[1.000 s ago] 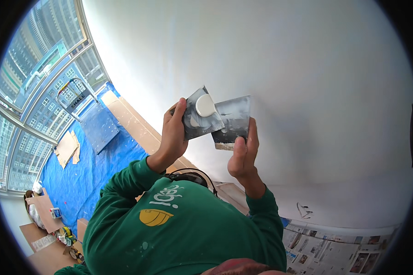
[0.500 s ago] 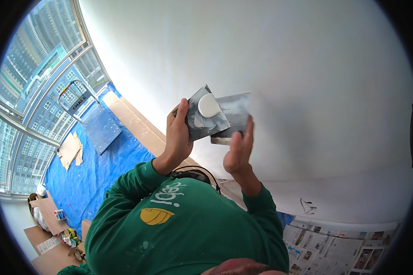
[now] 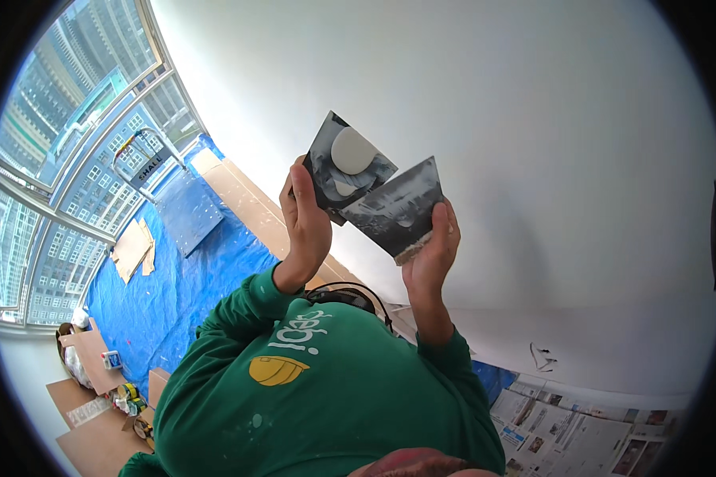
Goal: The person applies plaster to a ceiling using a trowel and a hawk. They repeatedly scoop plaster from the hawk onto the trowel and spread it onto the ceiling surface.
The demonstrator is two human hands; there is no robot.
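Note:
My left hand (image 3: pixel 305 226) is closed on a flat grey putty blade (image 3: pixel 320 168). A round lump of white putty (image 3: pixel 353 152) sits on its face, with a smaller dab below it. A second putty blade (image 3: pixel 391 208), smeared with white, is gripped by my right hand (image 3: pixel 431 258) along its crusted lower edge. The two blades are tilted and meet or overlap at their near corners; whether they touch I cannot tell. Both are held up before a pale wall (image 3: pixel 517 119).
On the left, a blue plastic sheet (image 3: pixel 159 318) covers the floor, bearing a platform trolley (image 3: pixel 189 213) and cardboard pieces (image 3: pixel 133 248). Windows (image 3: pixel 95 103) rise beyond. Loose wires (image 3: pixel 542 358) poke from the wall at lower right, above newspaper sheets (image 3: pixel 565 433).
The blades have come apart from a fuller overlap. My left hand has raised its blade, while my right hand has turned its blade and its fingers now wrap the edge.

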